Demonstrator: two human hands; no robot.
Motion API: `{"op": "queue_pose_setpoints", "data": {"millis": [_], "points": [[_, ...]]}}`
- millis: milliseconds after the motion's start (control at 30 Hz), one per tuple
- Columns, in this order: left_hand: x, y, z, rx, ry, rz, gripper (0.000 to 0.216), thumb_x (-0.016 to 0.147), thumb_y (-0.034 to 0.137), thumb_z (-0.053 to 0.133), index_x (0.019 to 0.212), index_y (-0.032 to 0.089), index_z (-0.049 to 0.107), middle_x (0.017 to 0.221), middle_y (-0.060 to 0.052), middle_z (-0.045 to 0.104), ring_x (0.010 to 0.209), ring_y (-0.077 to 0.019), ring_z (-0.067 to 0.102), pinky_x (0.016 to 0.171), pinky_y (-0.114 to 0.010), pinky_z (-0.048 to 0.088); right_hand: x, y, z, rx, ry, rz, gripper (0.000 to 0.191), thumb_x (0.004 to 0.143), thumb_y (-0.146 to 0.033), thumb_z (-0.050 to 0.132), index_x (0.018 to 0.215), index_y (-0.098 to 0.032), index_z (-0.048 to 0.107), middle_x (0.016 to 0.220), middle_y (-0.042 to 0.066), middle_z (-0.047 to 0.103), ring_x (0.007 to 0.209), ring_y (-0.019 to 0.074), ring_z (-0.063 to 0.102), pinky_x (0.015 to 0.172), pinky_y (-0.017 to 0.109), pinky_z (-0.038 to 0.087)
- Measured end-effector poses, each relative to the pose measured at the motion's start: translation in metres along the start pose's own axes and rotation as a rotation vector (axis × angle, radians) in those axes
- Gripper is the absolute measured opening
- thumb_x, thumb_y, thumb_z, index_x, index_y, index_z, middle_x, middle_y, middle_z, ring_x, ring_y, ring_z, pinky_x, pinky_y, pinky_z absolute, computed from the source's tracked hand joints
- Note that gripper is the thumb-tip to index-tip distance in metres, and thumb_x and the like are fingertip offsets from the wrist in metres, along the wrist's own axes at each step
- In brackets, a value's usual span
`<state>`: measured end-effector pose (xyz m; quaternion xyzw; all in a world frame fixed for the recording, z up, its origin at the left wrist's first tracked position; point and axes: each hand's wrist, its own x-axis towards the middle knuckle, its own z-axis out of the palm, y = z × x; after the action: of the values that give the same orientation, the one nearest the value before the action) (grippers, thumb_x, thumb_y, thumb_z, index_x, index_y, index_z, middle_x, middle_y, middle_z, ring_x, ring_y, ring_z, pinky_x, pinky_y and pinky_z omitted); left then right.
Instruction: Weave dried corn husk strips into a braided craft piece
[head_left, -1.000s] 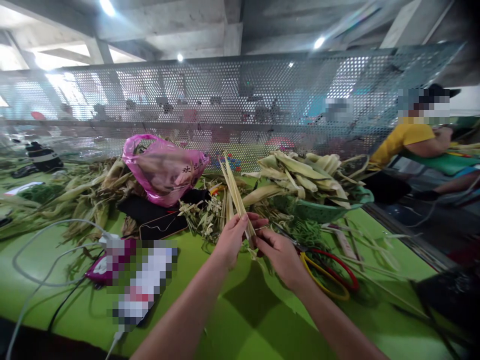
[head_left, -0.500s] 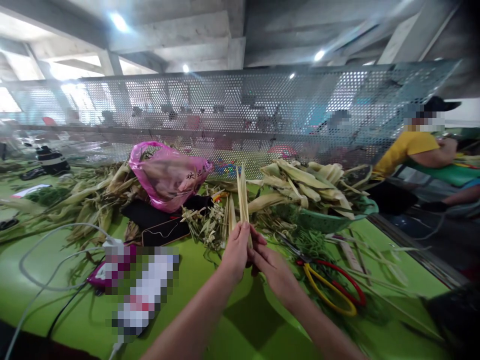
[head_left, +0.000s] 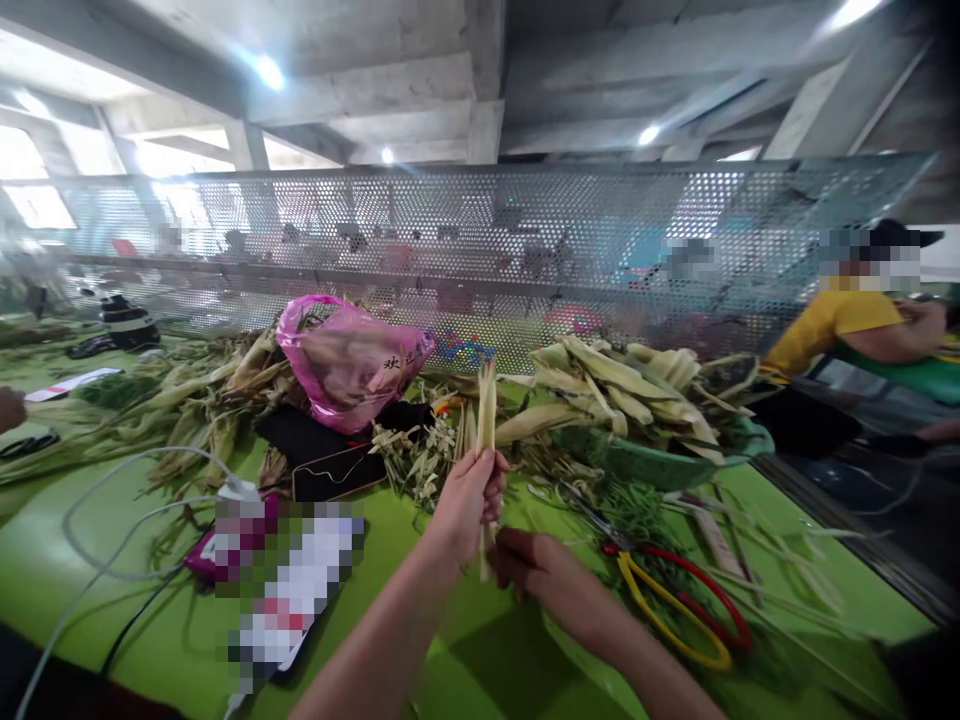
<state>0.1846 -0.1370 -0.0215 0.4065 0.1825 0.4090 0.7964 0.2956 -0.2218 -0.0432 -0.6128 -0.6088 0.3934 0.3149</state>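
My left hand (head_left: 469, 505) is wrapped round a narrow bundle of pale corn husk strips (head_left: 487, 405), held upright above the green table. The strips stick out above my fist, and their lower ends show below it. Beside those lower ends is my right hand (head_left: 551, 575), its fingers curled and pinched together. What sits between the right fingertips is hidden. Just behind the bundle lies a pile of small husk pieces (head_left: 427, 455). Scissors with red and yellow handles (head_left: 675, 600) lie open to the right of my right hand.
A green basket (head_left: 652, 460) heaped with corn husks (head_left: 622, 385) stands at right. Left are a pink plastic bag (head_left: 352, 365), a black phone (head_left: 337, 472), a purple power strip (head_left: 232, 540) and cables. A perforated metal screen (head_left: 465, 240) crosses behind. A person in yellow (head_left: 855, 325) sits far right.
My right hand has moved down from the middle of the husk bundle to its lower end. My left hand keeps hold of it. Another person's hand has appeared at the far left edge.
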Motion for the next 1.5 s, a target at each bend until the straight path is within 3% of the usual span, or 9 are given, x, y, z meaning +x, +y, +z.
{"op": "queue_pose_setpoints", "data": {"millis": [100, 200, 367, 533, 733, 833, 1000, 1233, 1500], "points": [[-0.003, 0.000, 0.003, 0.112, -0.051, -0.127, 0.035, 0.076, 0.048, 0.063, 0.073, 0.016, 0.048, 0.051, 0.009, 0.029, 0.041, -0.0022, 0.018, 0.041, -0.019, 0.008, -0.002, -0.006, -0.026, 0.117, 0.158, -0.028, 0.022, 0.082, -0.039, 0.059, 0.086, -0.018, 0.064, 0.076, 0.002, 0.063, 0.069, 0.0163, 0.054, 0.060, 0.026, 0.041], [-0.007, -0.002, 0.007, 0.209, -0.177, -0.287, 0.034, 0.077, 0.047, 0.061, 0.070, 0.017, 0.046, 0.049, 0.010, 0.027, 0.039, -0.0025, 0.016, 0.042, -0.021, 0.006, -0.006, -0.008, -0.048, 0.322, 0.385, -0.065, 0.038, 0.076, -0.042, 0.068, 0.106, -0.020, 0.064, 0.086, 0.003, 0.063, 0.074, 0.0161, 0.053, 0.064, 0.026, 0.042], [-0.012, -0.008, 0.011, 0.329, -0.321, -0.454, 0.034, 0.078, 0.048, 0.059, 0.069, 0.017, 0.049, 0.050, 0.010, 0.027, 0.040, -0.0031, 0.016, 0.043, -0.023, 0.007, -0.009, -0.004, -0.055, 0.511, 0.425, -0.106, 0.031, 0.072, -0.040, 0.075, 0.094, -0.018, 0.069, 0.076, 0.000, 0.060, 0.062, 0.0111, 0.045, 0.056, 0.023, 0.036], [-0.014, -0.010, 0.014, 0.426, -0.378, -0.254, 0.034, 0.085, 0.051, 0.049, 0.089, 0.017, 0.054, 0.062, 0.003, 0.047, 0.048, -0.0074, 0.036, 0.047, -0.021, 0.026, -0.009, -0.003, -0.051, 0.534, 0.468, -0.099, 0.023, 0.071, -0.037, 0.077, 0.076, -0.016, 0.069, 0.066, -0.001, 0.059, 0.060, 0.0107, 0.046, 0.056, 0.023, 0.036], [-0.007, -0.024, 0.012, 0.768, -0.301, 0.067, 0.033, 0.091, 0.047, 0.040, 0.077, 0.019, 0.051, 0.061, 0.000, 0.047, 0.056, -0.0130, 0.040, 0.055, -0.027, 0.032, -0.006, 0.000, -0.048, 0.467, 0.541, -0.073, 0.025, 0.068, -0.038, 0.077, 0.078, -0.016, 0.071, 0.069, 0.001, 0.063, 0.065, 0.0138, 0.051, 0.062, 0.026, 0.041], [-0.002, -0.025, 0.005, 0.770, -0.219, 0.065, 0.033, 0.089, 0.044, 0.044, 0.070, 0.019, 0.053, 0.060, 0.000, 0.043, 0.055, -0.0130, 0.038, 0.052, -0.026, 0.028, -0.008, -0.002, -0.052, 0.361, 0.556, -0.086, 0.027, 0.073, -0.040, 0.072, 0.085, -0.017, 0.071, 0.075, 0.003, 0.065, 0.070, 0.0162, 0.054, 0.065, 0.028, 0.044], [0.005, 0.001, -0.010, 0.579, 0.064, 0.033, 0.029, 0.086, 0.043, 0.047, 0.072, 0.018, 0.051, 0.059, 0.004, 0.038, 0.048, -0.0077, 0.029, 0.044, -0.021, 0.019, -0.025, -0.001, -0.080, 0.122, 0.712, -0.090, 0.034, 0.079, -0.041, 0.063, 0.104, -0.019, 0.067, 0.086, 0.004, 0.068, 0.072, 0.0166, 0.057, 0.065, 0.028, 0.046], [0.006, 0.024, -0.019, 0.170, 0.132, 0.079, 0.030, 0.076, 0.043, 0.064, 0.072, 0.017, 0.048, 0.052, 0.009, 0.028, 0.039, -0.0019, 0.019, 0.039, -0.016, 0.011, -0.061, 0.038, -0.101, -0.413, 0.551, 0.058, 0.020, 0.079, -0.037, 0.060, 0.085, -0.022, 0.071, 0.083, 0.005, 0.071, 0.073, 0.0213, 0.063, 0.068, 0.032, 0.047], [0.004, 0.027, -0.020, 0.011, 0.075, 0.079, 0.027, 0.076, 0.038, 0.065, 0.072, 0.017, 0.047, 0.051, 0.010, 0.026, 0.037, -0.0015, 0.019, 0.038, -0.015, 0.013, -0.056, 0.037, -0.084, -0.581, 0.326, 0.078, 0.016, 0.080, -0.028, 0.057, 0.085, -0.023, 0.072, 0.089, 0.006, 0.070, 0.081, 0.0231, 0.062, 0.074, 0.034, 0.044]]}}
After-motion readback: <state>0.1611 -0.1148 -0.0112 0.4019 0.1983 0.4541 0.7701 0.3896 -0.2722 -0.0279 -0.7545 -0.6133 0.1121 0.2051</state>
